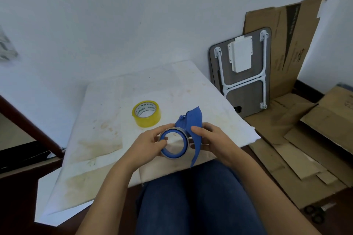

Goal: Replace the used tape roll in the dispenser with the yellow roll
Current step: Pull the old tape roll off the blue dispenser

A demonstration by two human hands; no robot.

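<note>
A blue plastic tape dispenser [193, 120] is held above the near edge of the white table [107, 139]. My right hand [208, 139] grips its curved blue handle from the right. My left hand [152, 144] pinches the ring at its left, a thin, nearly used-up roll [185, 145] on the blue hub, with the thumb inside the ring. The yellow tape roll [146, 113] lies flat on the table just beyond and left of the dispenser, untouched, printed "MADE IN CHINA" on its core.
The stained white table stands against a white wall. To its right a folded grey lap table [246, 74] leans on the wall, with flattened cardboard [305, 139] on the floor. Black scissors [315, 213] lie at bottom right. My legs in blue jeans [191, 196] are below the table edge.
</note>
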